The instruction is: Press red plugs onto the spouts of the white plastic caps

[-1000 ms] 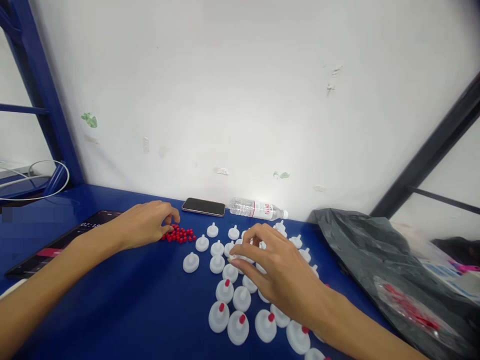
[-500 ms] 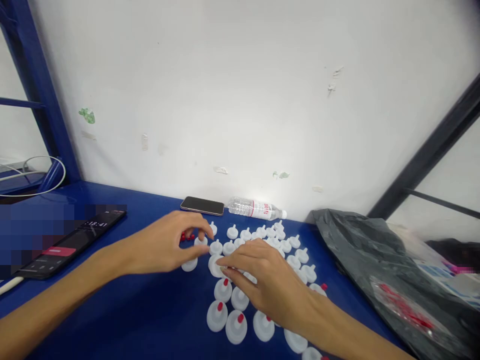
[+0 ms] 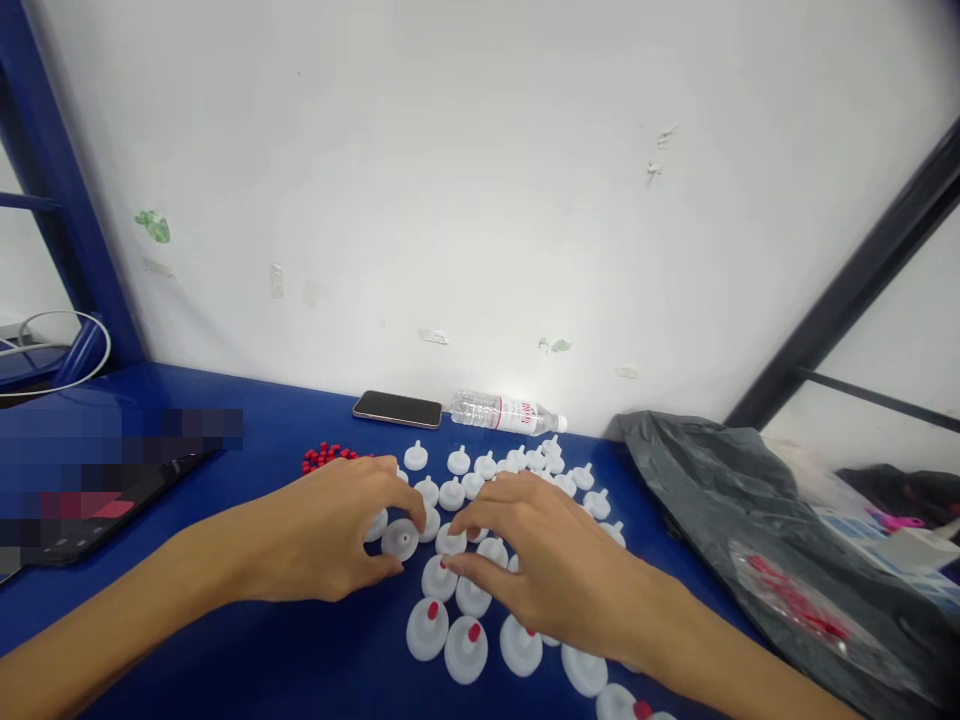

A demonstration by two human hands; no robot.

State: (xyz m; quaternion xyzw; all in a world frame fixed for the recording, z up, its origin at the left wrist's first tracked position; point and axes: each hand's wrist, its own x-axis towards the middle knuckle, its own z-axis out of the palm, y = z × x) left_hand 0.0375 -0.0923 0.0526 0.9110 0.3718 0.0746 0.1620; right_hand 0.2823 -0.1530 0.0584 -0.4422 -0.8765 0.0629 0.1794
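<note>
Between the thumb and curled fingers of my left hand (image 3: 341, 525) is a white spouted cap (image 3: 400, 541), tilted so its spout hole faces me. My right hand (image 3: 536, 560) hovers over the group with thumb and forefinger apart and nothing visible between them. Its thumb tip is close to a white cap with a red tip (image 3: 439, 580). Several more white caps stand spout up around and behind both hands, some hidden under the right one. In front, further caps with red tips (image 3: 466, 652) stand in loose rows. Small red tips (image 3: 324, 455) lie in a pile behind my left hand.
A dark phone (image 3: 397, 408) and a clear bottle (image 3: 506, 412) lie along the wall. Another device (image 3: 127, 490) is at the left. On the right, a grey plastic bag (image 3: 697, 500) carries a clear packet of red pieces (image 3: 795, 595). The tabletop (image 3: 247, 650) is blue.
My left hand has come down and closed around a white cap. My right thumb and forefinger have spread apart, off the cap they were touching. The red pile shows more fully.
</note>
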